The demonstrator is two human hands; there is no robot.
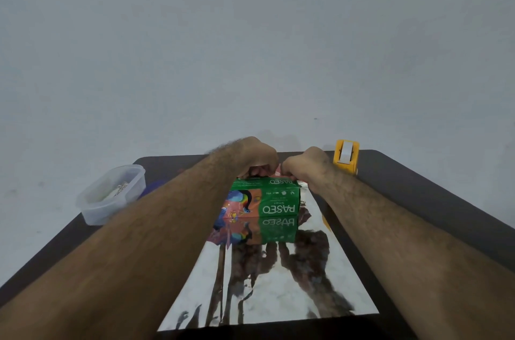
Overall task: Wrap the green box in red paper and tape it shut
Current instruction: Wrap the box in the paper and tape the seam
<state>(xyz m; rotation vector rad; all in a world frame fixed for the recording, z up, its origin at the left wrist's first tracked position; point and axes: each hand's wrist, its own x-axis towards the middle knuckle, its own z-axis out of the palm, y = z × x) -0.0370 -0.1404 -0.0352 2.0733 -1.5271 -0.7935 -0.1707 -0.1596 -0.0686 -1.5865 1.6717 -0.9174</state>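
Tape dispenser (346,157) beside right hand (305,165) — tub (111,194) far left.

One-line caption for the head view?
Both hands grip red paper at the far edge of the green box, tape dispenser at right.

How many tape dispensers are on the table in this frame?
1. A yellow tape dispenser stands at the table's far right edge, just beyond the right hand. The forearms cover part of the tabletop, so another could be hidden.
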